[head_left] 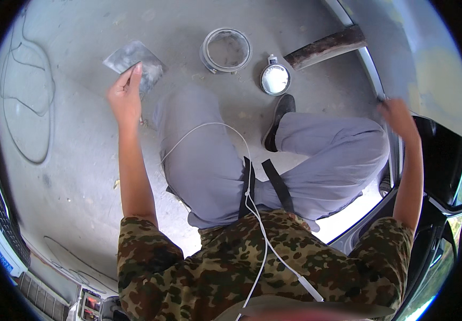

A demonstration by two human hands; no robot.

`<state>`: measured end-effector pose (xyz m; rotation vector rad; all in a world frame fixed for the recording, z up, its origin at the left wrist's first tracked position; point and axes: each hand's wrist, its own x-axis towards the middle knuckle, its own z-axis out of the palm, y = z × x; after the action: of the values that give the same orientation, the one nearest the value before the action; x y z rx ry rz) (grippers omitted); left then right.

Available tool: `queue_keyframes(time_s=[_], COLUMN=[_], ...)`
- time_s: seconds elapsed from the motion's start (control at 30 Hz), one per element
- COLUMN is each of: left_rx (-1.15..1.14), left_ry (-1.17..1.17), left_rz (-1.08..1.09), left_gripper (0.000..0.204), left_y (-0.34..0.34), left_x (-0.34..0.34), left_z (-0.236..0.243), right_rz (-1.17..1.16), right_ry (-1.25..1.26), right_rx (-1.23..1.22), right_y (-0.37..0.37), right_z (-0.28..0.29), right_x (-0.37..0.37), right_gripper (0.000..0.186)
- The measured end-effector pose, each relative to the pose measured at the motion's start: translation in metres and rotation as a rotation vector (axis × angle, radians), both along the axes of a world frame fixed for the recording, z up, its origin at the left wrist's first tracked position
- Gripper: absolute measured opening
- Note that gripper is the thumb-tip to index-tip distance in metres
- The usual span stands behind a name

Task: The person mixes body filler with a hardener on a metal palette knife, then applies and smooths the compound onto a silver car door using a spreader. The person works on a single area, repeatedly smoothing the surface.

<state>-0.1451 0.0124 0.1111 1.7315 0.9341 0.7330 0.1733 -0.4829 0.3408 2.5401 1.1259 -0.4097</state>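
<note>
My left hand is raised over the floor on the left. Its thumb and fingers pinch the near edge of a flat, squarish grey plate with pale smears on it. On the far right, my right hand is at the lower edge of a car's body panel, which is grey with yellowish patches. Its fingers look curled and are blurred, and a small dark bit shows at their tips. What they hold, if anything, I cannot make out.
Ahead stand an open round tin and a smaller round tin with a bright top and a small tube. A dark worn beam meets the car's sill. A hose loops on the floor; another car stands left.
</note>
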Motion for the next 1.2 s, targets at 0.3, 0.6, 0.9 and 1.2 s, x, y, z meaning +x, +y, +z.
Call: queue_keyframes(time_s=[0.3,0.6,0.9,1.2], left_rx=[-0.110,0.158,0.462,0.498], left_ry=[0.180,0.315,0.655,0.669], left_rz=[0.013,-0.356,-0.725,-0.713], left_gripper=[0.033,0.074,0.118,0.122], left_y=[-0.024,-0.029,-0.045,-0.060], left_x=[0.011,0.061,0.102,0.118], left_z=[-0.015,-0.042,-0.088,-0.112], right_rz=[-0.204,0.448,0.609,0.394], right_ry=[0.342,0.389,0.244,0.490], right_rx=[0.469,0.491,0.141,0.134], right_y=[0.070,0.279,0.336,0.345], right_z=[0.031,-0.222,-0.344,-0.377], right_x=[-0.021,-0.018,-0.032,-0.024], right_gripper=[0.034,0.023,0.019,0.025])
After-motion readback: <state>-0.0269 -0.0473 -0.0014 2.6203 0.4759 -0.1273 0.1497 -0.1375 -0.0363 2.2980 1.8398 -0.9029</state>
